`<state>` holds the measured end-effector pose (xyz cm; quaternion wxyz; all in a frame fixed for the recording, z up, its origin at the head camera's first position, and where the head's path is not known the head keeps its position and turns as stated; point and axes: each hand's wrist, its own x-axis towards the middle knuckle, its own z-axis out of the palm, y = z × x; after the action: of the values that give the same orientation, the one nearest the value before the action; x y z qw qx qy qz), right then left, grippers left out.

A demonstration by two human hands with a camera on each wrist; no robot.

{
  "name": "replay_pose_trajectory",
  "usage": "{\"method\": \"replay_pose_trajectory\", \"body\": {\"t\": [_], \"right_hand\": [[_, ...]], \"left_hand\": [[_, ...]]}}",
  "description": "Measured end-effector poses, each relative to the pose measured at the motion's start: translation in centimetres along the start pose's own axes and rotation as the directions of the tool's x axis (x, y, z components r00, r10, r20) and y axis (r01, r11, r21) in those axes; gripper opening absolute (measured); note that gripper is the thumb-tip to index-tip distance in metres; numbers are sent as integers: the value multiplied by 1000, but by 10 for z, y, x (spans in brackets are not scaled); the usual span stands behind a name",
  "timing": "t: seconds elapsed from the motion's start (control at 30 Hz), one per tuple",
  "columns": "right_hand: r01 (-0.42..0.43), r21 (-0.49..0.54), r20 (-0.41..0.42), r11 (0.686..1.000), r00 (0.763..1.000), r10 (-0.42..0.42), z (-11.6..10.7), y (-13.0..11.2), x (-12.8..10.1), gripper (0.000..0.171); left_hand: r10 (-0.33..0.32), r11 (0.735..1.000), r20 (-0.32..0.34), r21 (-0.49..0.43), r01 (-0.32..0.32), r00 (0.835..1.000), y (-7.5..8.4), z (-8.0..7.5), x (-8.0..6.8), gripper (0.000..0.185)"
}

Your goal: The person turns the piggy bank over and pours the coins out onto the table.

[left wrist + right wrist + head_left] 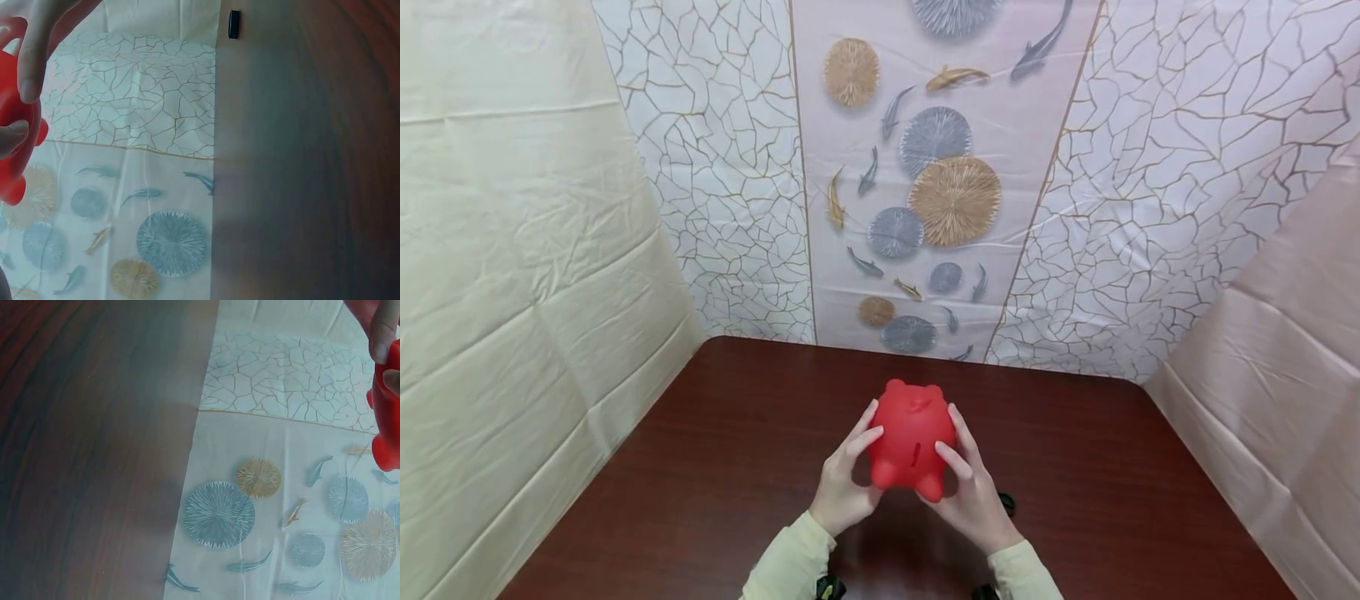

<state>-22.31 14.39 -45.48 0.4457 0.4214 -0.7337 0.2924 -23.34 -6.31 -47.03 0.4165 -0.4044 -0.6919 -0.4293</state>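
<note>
A red piggy bank (pixel 912 442) sits between two hands above the middle of the dark wooden counter (pixel 700 467), toward its near side; whether its feet touch the wood or hang just over it I cannot tell from where the head view looks down. The left hand (pixel 844 483) has its grip curled round the left flank of the piggy bank, fingers (pixel 863 433) laid up along the red plastic, and the right hand (pixel 972 487) does the same on the other flank, its fingers reaching across the back near the coin slot (pixel 916 454). So both grips are grasping the piggy bank, one on each side. The pig's ears and snout point away from the person, toward the back wall. Pale yellow-green sleeves (pixel 790 562) cover both forearms. In the left wrist view the red body (pixel 14 125) shows only at the left edge with fingertips (pixel 31 75) pressed on it; in the right wrist view a slice of it (pixel 386 419) shows at the right edge under a fingertip (pixel 381 340). Behind the counter hangs a sheet printed with fish and round fan shapes (pixel 936 192), flanked by crackle-patterned panels (pixel 730 183); plain cream sheets (pixel 512 275) close off the sides. A small black object (pixel 234 24) shows in the left wrist view, at the edge of the counter.
</note>
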Motion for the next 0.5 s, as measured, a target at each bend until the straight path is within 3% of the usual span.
{"method": "replay_pose_trajectory", "body": {"t": [0.2,0.5], "right_hand": [[-78,35,60,996,995,76,-3,2,-5,64],[-205,174,101,963,977,190,-10,2,-9,86]], "left_hand": [[-106,994,50,6,106,993,1,2,-6,90],[-215,969,179,-85,233,960,-4,3,-9,104]]}}
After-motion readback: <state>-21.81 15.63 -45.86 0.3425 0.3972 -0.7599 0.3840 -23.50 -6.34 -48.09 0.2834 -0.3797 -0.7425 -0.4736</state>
